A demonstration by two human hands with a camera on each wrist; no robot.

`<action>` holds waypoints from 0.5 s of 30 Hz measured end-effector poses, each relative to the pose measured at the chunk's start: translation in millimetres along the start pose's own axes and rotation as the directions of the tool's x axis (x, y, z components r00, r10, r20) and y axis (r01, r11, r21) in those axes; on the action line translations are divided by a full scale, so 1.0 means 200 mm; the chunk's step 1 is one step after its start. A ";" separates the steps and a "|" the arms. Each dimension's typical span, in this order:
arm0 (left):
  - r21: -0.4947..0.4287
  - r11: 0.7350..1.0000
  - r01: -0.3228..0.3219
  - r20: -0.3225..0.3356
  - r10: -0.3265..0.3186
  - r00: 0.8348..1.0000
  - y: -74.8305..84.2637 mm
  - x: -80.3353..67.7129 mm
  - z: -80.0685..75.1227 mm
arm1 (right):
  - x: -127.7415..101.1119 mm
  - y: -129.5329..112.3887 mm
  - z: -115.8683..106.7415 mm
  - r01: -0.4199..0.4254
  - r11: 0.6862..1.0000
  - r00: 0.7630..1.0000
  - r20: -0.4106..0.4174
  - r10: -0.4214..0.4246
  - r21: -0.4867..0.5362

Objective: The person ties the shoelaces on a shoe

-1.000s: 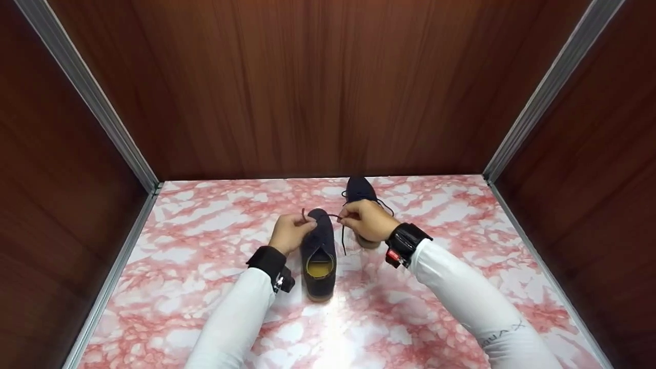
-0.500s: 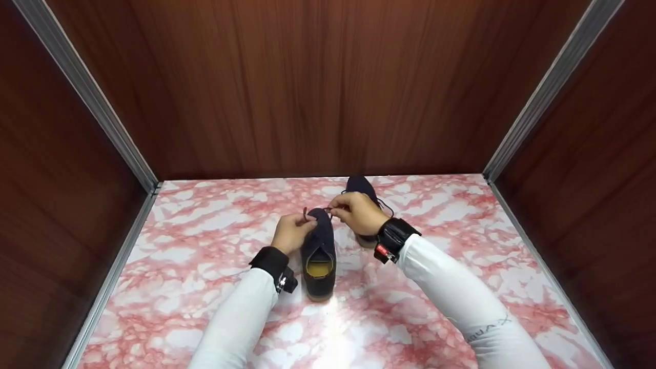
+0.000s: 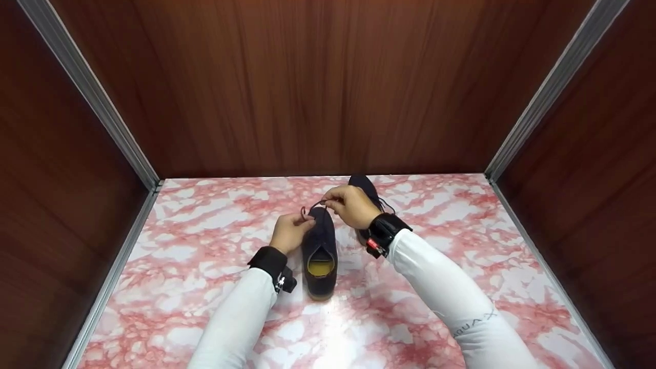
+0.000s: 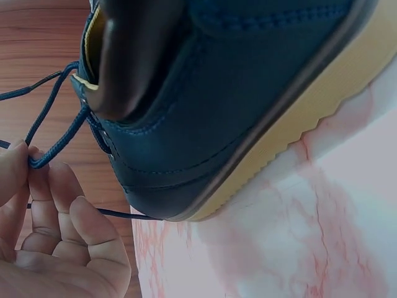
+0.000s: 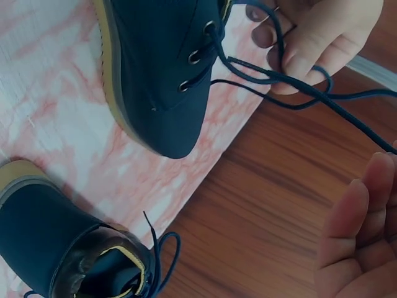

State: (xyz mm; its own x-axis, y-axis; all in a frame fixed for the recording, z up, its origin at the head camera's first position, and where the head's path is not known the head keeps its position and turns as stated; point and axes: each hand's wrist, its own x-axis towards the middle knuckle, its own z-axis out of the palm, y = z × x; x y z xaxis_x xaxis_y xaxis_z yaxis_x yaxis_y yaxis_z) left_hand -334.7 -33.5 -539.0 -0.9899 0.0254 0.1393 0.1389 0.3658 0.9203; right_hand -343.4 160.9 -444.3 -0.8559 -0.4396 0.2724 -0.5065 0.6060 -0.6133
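Observation:
A dark blue suede shoe (image 3: 319,246) with a tan sole stands on the marbled surface, toe pointing away from me. My left hand (image 3: 302,219) is at its left side and pinches a small loop of the dark blue lace (image 4: 37,162) between thumb and fingers. My right hand (image 3: 330,205) hovers over the toe and pinches the other lace strand (image 3: 316,205), held taut across to the left hand. In the right wrist view the laces (image 5: 298,84) run from the eyelets of the shoe (image 5: 161,74) to the left hand's fingers (image 5: 310,43).
A second matching shoe (image 3: 365,187) stands behind, near the back wall, partly hidden by my right hand; its laces hang loose (image 5: 158,261). Wooden walls with metal corner strips (image 3: 538,107) close in the pink-and-white marbled floor (image 3: 195,220) on three sides.
My right hand has moved left and away from me, carrying its lace strand over the toe toward the left hand. The left hand and the shoe have stayed put.

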 end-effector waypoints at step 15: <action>-0.028 0.999 0.041 0.003 -0.041 0.999 0.00 0.01 0.01 | 0.03 0.00 0.06 0.049 0.997 0.998 0.034 -0.048 -0.053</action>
State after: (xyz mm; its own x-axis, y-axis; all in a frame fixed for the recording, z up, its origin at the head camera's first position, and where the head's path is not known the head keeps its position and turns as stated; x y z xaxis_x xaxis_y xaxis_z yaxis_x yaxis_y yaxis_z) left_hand -336.7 -32.6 -539.4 -0.9949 0.0131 0.1001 0.0985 0.3404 0.9351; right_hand -347.2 150.4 -450.7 -0.8267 -0.4903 0.2759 -0.5530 0.6176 -0.5593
